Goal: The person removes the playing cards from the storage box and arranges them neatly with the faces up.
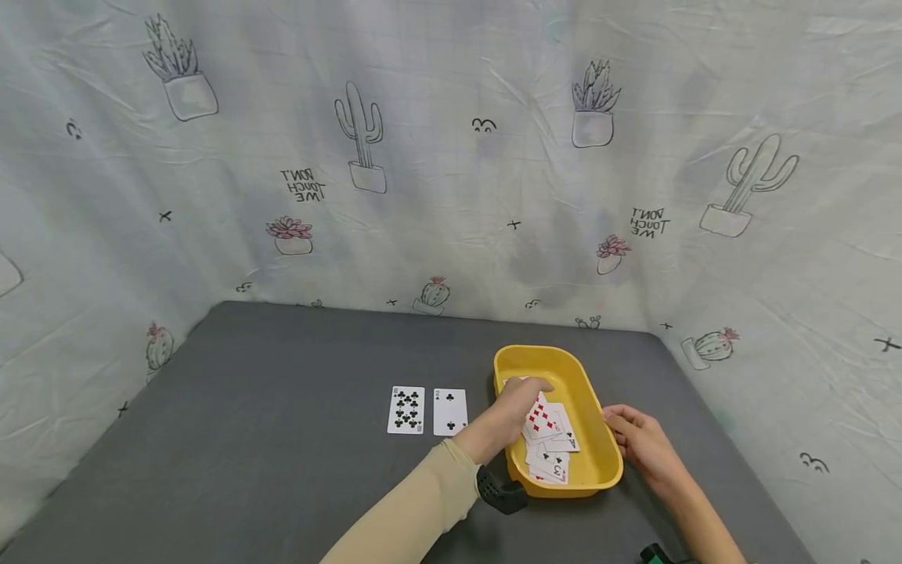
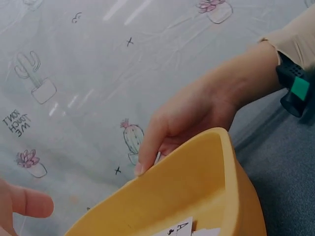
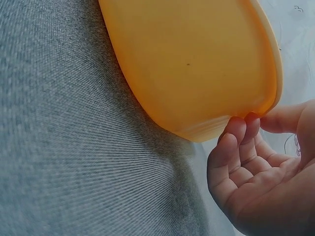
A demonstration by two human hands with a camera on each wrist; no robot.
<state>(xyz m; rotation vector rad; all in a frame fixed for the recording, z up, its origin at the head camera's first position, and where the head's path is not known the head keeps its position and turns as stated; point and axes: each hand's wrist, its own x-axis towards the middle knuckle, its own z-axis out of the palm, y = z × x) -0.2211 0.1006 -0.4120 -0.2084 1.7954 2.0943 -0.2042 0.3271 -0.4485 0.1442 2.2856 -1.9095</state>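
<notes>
A yellow plastic tray (image 1: 588, 392) stands on the grey table with several loose playing cards (image 1: 553, 462) inside. My left hand (image 1: 510, 411) reaches over its left rim, above the cards; most of its fingertips are hidden from the head view. In the left wrist view the left thumb (image 2: 32, 201) is straight and touches nothing. At the opposite side my right hand (image 1: 644, 442) pinches the tray's rim. Seen from the right wrist, the thumb lies at the rim and curled fingers (image 3: 236, 129) rest against the outer wall. An ace (image 2: 179, 228) shows inside the tray.
Left of the tray, a ten of clubs (image 1: 406, 410) and a two of clubs (image 1: 449, 412) lie face up, side by side. Grey cloth covers the table (image 1: 247, 439). A white curtain (image 1: 451, 157) with cactus prints rises behind it and along the sides.
</notes>
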